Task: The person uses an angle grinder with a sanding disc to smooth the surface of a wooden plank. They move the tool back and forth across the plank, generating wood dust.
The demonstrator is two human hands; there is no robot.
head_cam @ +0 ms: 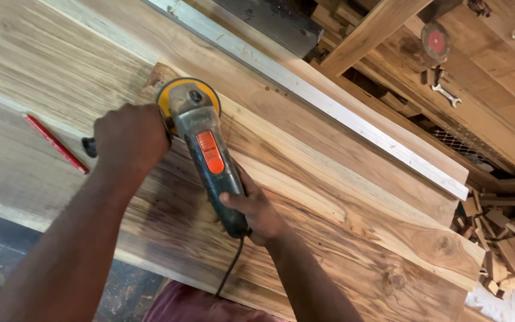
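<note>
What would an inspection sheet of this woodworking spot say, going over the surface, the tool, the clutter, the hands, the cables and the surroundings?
Surface: wide wooden planks lying side by side, grain and knots showing.
Job's things: angle grinder with an orange switch, its yellow disc guard down on the wood.
Clutter: red pencil on the left plank; long pale straightedge across the far boards.
Hands: left hand closed on the side handle; right hand wrapped around the grinder's rear body.
Cables: black cord leaving the grinder's tail toward the person.
Surroundings: offcut pile at right; spanner and red disc on timbers beyond.
</note>
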